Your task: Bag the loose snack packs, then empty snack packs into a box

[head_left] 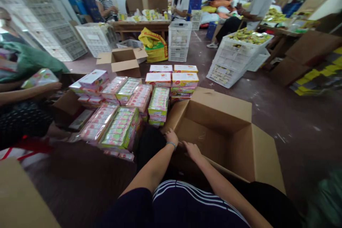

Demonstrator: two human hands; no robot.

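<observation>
An open, empty cardboard box (221,128) lies tilted on the floor in front of me, flaps spread. My left hand (171,137), with a bracelet on the wrist, rests on the box's near left edge. My right hand (192,150) lies on the near flap beside it, fingers on the cardboard. Neither hand holds a product. To the left of the box stand stacks of shrink-wrapped pink and green packs (121,128) and yellow-and-white cartons (185,78).
A seated person at the left holds a pack (40,77). A small open cardboard box (123,62) and white plastic crates (179,41) stand further back. Other people sit at tables at the back. A flat cardboard piece (18,196) lies at the lower left.
</observation>
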